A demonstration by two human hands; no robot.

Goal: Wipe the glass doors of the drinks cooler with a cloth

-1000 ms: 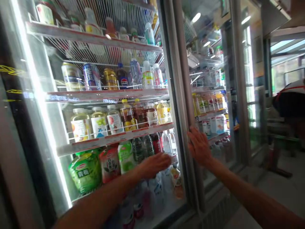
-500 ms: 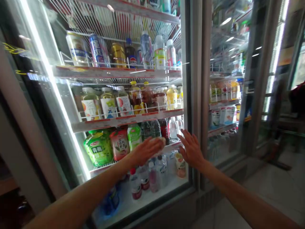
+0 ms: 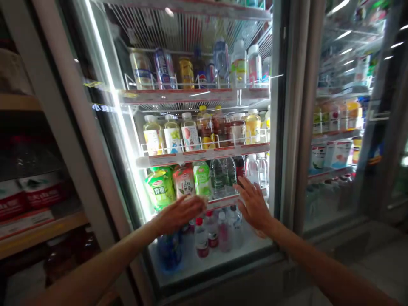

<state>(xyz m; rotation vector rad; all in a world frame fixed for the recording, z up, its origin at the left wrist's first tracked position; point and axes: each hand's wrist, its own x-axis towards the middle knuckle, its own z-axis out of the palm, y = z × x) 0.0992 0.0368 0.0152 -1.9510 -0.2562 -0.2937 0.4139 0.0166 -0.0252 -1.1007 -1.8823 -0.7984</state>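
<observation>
My left hand (image 3: pixel 181 212) is at the glass door (image 3: pixel 223 265) of a drinks cooler, in front of the red and green bottles on the lower shelf. Its fingers are pressed over a small pale wad (image 3: pixel 202 203), cloth-like but blurred, that shows at the fingertips. To the right, my right hand (image 3: pixel 253 204) holds nothing. Its fingers are spread, palm toward the glass, before the clear bottles (image 3: pixel 253 170). Whether it touches the pane I cannot tell. Behind my left hand stand a green jug (image 3: pixel 160 189) and a red-labelled bottle (image 3: pixel 184 180).
Bottles and cans fill the cooler's shelves, with red-capped bottles (image 3: pixel 201 242) on its floor. A metal door frame (image 3: pixel 295 127) divides it from a second cooler (image 3: pixel 334 155) on the right. Wooden shelving (image 3: pixel 44 229) with red-and-white packs stands at the left.
The view has swung left, bringing the left shelving into sight. Both hands have shifted left across the cooler front; my right hand has moved away from the door frame. The pale wad stays in my left hand.
</observation>
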